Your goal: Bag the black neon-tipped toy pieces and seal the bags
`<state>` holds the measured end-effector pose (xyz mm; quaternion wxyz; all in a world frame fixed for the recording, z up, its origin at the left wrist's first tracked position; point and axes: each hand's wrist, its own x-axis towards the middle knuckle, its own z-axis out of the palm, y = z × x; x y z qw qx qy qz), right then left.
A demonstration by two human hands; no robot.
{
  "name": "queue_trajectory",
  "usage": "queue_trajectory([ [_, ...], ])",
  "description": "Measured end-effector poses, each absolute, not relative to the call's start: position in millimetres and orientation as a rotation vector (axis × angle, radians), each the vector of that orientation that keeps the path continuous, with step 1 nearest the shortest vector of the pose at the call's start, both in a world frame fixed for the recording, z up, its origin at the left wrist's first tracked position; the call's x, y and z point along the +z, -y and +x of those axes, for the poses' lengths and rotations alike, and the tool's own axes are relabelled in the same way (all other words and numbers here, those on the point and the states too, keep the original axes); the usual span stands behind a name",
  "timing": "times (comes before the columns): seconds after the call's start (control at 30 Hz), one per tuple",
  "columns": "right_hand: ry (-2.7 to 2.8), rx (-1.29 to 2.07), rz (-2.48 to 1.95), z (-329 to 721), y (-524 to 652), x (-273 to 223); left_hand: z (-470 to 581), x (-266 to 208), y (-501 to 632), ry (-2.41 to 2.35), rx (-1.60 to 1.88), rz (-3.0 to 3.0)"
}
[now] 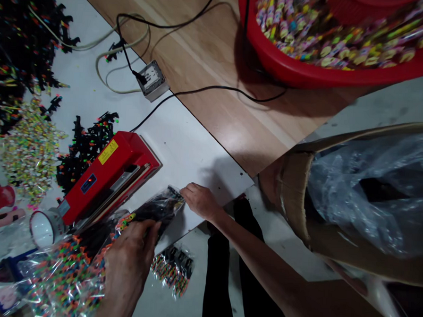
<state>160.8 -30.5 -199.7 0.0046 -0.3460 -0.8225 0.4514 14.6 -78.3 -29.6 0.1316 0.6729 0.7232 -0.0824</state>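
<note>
both hands pinch one clear packet: left hand at its near end, right hand at its far corner

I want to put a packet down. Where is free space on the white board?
Free: white board between red sealer, socket box and right hand. Also wooden floor left of red basin. Crowded: left side, loose pieces, filled bags.

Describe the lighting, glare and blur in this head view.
Head view: dim overall, with glare on the wooden floor; the red basin is motion-blurred and throws a dark shadow; the left hand is underlit, the right hand sharper; frame edges look stretched.
</note>
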Motion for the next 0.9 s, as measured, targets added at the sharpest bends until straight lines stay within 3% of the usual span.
queue_trajectory([
  [0.23, 2.528, 1.331, -1.098, 160, 34, -204, 10, -29, 77, -2.026, -0.330, 1.963],
  [0.63, 2.480, 1.247, -1.093, 159, 40, -210, 18, -31, 75, -2.052, -0.048, 2.061],
  [0.9, 2.456, 1.209, -1.088, 159, 42, -211, 15, -33, 78, -2.104, -0.177, 2.070],
])
